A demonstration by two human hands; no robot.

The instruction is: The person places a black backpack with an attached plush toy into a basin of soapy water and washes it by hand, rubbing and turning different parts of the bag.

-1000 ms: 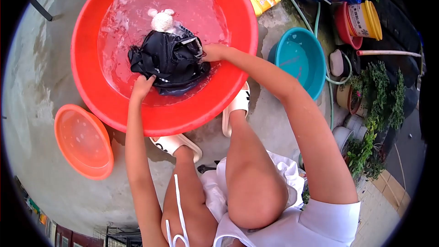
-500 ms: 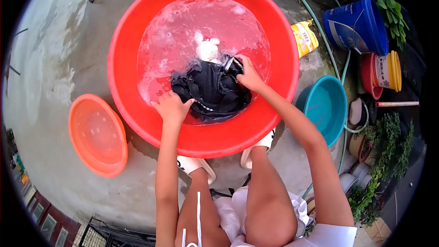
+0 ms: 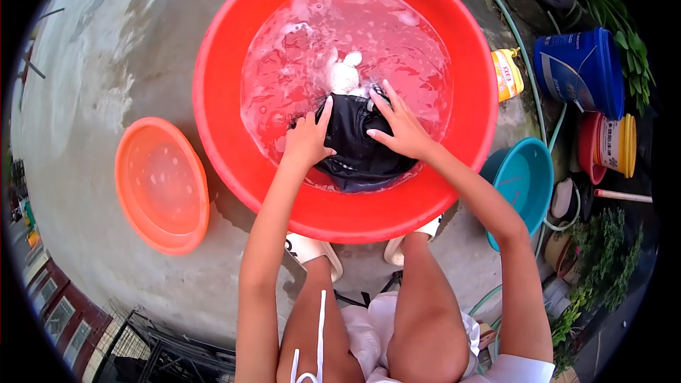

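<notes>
A large red basin [image 3: 355, 223] holds soapy water. In its near half lies a wet black bag or cloth item [image 3: 362, 143], partly in the water, with a white fluffy toy-like piece [image 3: 344, 76] at its far edge. My left hand [image 3: 309, 135] rests at the item's left side with the fingers spread. On the upper right part of the item lies my right hand [image 3: 403, 126], its fingers apart and the palm down. Neither hand is closed on the fabric.
An orange basin [image 3: 163, 184] stands on the left. To the right are a yellow detergent bag [image 3: 508, 74], a teal basin [image 3: 523, 183], a blue bucket [image 3: 578, 73], a yellow-rimmed bucket [image 3: 616, 143], a green hose [image 3: 512, 25] and potted plants [image 3: 608, 259].
My right hand has let go of the item's upper edge and lies open on it. My left hand has moved onto its left side. The view has shifted, and the black item looks more bunched.
</notes>
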